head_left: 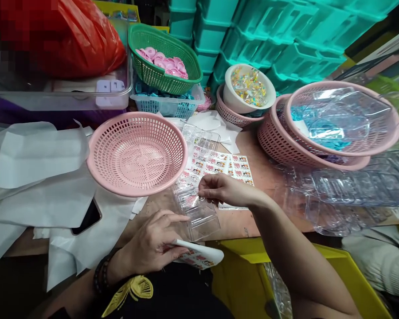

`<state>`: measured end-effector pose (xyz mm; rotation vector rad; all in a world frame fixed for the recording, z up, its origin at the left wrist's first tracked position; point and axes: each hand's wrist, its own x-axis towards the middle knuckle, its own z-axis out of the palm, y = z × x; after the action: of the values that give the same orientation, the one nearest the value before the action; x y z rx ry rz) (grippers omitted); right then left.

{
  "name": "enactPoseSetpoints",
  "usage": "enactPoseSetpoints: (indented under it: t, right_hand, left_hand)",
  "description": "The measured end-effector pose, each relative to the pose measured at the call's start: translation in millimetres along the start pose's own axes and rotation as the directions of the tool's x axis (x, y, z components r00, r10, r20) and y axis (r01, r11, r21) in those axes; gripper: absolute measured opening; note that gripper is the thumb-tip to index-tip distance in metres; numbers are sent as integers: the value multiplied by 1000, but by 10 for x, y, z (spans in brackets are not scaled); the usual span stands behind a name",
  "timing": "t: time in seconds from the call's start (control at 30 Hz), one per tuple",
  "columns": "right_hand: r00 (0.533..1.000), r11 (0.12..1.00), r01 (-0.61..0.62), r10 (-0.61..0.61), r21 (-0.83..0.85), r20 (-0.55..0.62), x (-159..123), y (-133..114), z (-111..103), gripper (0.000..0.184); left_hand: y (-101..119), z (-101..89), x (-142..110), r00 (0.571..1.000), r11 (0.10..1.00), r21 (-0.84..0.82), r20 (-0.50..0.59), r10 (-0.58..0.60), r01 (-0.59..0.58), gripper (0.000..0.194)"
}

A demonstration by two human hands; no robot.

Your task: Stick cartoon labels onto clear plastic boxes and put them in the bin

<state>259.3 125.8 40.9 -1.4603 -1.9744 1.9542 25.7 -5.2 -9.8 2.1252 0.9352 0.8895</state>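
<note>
My left hand (153,243) is closed on a curled sticker sheet (199,257) at the table's near edge, its forefinger stretched toward a clear plastic tray (199,212). That tray lies on the wooden table (269,177) between my hands. My right hand (222,188) hovers over the tray's far end, its fingers pinched together on something too small to name, perhaps a sticker. Just behind it lies a flat sheet of cartoon stickers (219,166).
An empty pink basket (136,153) stands left of the tray, on white backing papers (40,177) with a phone (88,217). Stacked pink baskets (319,137) with clear trays sit right. A green basket (162,57), a white bowl (249,88) and teal crates stand behind. A yellow bin (252,270) is below.
</note>
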Motion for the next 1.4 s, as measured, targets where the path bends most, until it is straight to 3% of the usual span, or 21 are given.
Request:
enactPoseSetpoints:
  t: [0.4, 0.9, 1.0, 1.13, 1.23, 1.33, 1.4]
  right_hand:
    - [999, 987, -34, 30, -158, -31, 131, -60, 24, 20]
    - [997, 956, -80, 71, -283, -44, 155, -154, 33, 19]
    - [993, 918, -107, 77, -381, -93, 142, -217, 100, 17]
    - [970, 781, -165, 19, -603, -241, 66, -271, 228, 7]
    - [921, 713, -254, -27, -654, -388, 25, -228, 191, 29]
    - [857, 764, -346, 21, -545, -515, 90, -141, 30, 40]
    - [893, 834, -336, 135, -438, -429, 194, -85, -57, 50]
  left_hand:
    - [-8, 23, -9, 1000, 998, 49, 2, -31, 31, 16]
    - [-47, 58, 36, 999, 997, 57, 30, -45, 43, 22]
    - [-52, 91, 80, 990, 992, 75, 97, -104, 97, 24]
    - [-33, 74, 138, 968, 972, 148, 146, -204, 183, 18]
    - [-9, 27, 154, 959, 958, 203, 155, -236, 203, 21]
    - [15, 28, 161, 968, 949, 255, 123, -220, 184, 19]
    - [19, 73, 167, 978, 954, 262, 102, -181, 149, 19]
